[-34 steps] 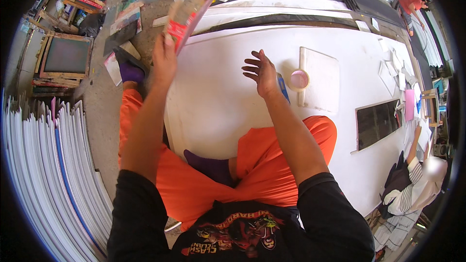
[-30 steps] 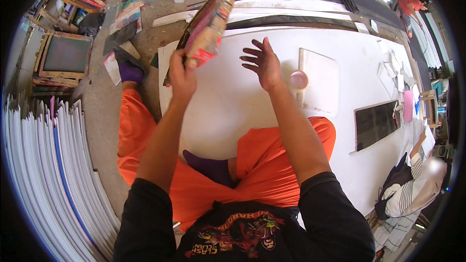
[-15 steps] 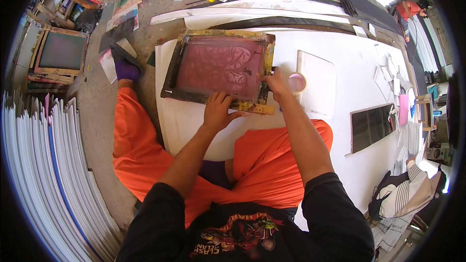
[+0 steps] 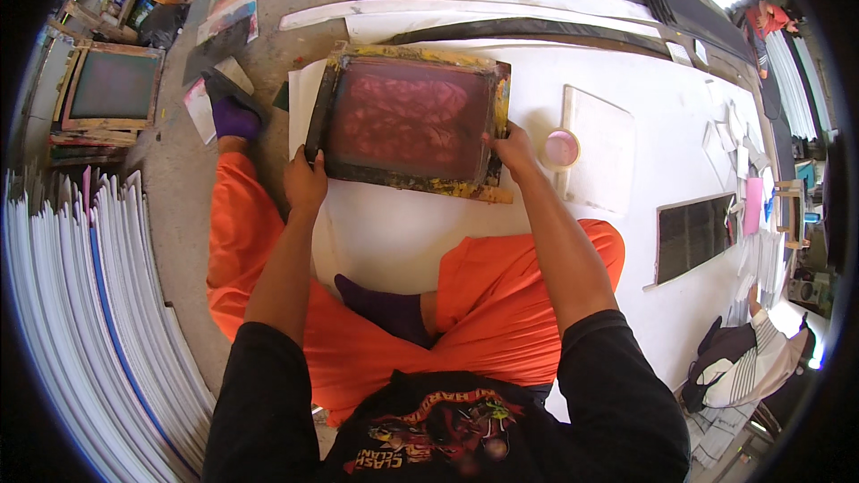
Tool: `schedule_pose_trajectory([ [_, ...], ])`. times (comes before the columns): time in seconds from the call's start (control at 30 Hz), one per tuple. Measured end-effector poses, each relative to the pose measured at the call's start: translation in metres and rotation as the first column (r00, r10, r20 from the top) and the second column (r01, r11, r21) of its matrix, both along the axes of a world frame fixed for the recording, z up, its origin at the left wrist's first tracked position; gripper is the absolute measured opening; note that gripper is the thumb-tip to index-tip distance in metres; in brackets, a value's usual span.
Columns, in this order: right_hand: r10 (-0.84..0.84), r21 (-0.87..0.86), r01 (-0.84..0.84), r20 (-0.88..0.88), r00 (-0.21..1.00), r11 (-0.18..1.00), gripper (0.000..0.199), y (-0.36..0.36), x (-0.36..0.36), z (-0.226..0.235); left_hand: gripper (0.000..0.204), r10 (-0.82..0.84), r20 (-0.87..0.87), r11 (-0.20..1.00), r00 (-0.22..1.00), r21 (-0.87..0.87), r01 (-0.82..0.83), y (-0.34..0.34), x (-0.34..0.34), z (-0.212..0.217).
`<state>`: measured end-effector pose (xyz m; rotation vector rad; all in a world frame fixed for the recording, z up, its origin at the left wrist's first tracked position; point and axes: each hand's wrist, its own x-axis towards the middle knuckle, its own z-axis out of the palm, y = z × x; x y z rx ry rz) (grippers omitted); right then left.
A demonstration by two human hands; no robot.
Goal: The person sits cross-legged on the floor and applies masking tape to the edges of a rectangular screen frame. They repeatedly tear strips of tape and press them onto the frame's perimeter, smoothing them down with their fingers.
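A silkscreen printing frame (image 4: 407,181), with paint-stained wooden bars and a dark red mesh (image 4: 407,121), is held between my hands in front of me. It seems raised a little off the white sheet (image 4: 385,233). My left hand (image 4: 306,181) grips its near left corner, fingers wrapped round the bar. On the right bar my right hand (image 4: 514,148) is closed, the thumb on top. Pale shoe-sole-like shapes show through the mesh, blurred. A round tan-rimmed thing with a pinkish middle (image 4: 562,148) lies right of my right hand, against a thin off-white board (image 4: 598,150).
A dark rectangular panel (image 4: 694,238) and paper scraps (image 4: 729,148) lie at right. Long white strips (image 4: 501,2) stretch across the far side. Stacked sheets (image 4: 98,304) stand at left, below other screen frames (image 4: 114,89). Another person (image 4: 768,20) is at far right.
My left hand has moved from the frame's near bar to its left corner and closed there. The frame has tilted or lifted slightly, and its mesh looks darker. My right hand stays on the right bar.
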<state>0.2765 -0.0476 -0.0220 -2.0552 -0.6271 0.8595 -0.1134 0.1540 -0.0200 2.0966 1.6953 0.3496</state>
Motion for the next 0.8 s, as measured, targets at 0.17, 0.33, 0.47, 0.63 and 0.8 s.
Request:
schedule_pose_trajectory([
  [0.17, 0.027, -0.004, -0.027, 0.363, 0.932, 1.000, 0.051, -0.013, 0.036, -0.019, 0.065, -0.017, 0.120, 0.989, 0.993, -0.143, 0.035, -0.042, 0.001, 0.012],
  [0.33, 0.651, -0.482, -0.438, 0.567, 0.504, 0.759, 0.066, -0.024, -0.039, 0.101, 0.080, -0.247, -0.047, 0.907, 0.968, 0.339, 0.248, -0.066, -0.020, 0.023],
  [0.47, 0.850, -0.733, -0.440, 0.494, 0.182, 0.520, 0.076, -0.049, -0.065, 0.091, 0.085, -0.496, -0.157, 0.838, 0.854, 0.172, 0.518, -0.073, -0.005, 0.043],
  [0.63, 0.837, -0.764, -0.345, 0.484, 0.253, 0.546, 0.083, -0.048, -0.072, 0.088, 0.081, -0.471, -0.180, 0.862, 0.864, 0.114, 0.494, -0.076, -0.005, 0.017],
  [0.8, 0.714, -0.599, -0.397, 0.638, 0.289, 0.696, 0.061, -0.067, -0.063, 0.064, 0.075, -0.448, -0.149, 0.864, 0.882, 0.183, 0.470, -0.082, -0.002, 0.007],
])
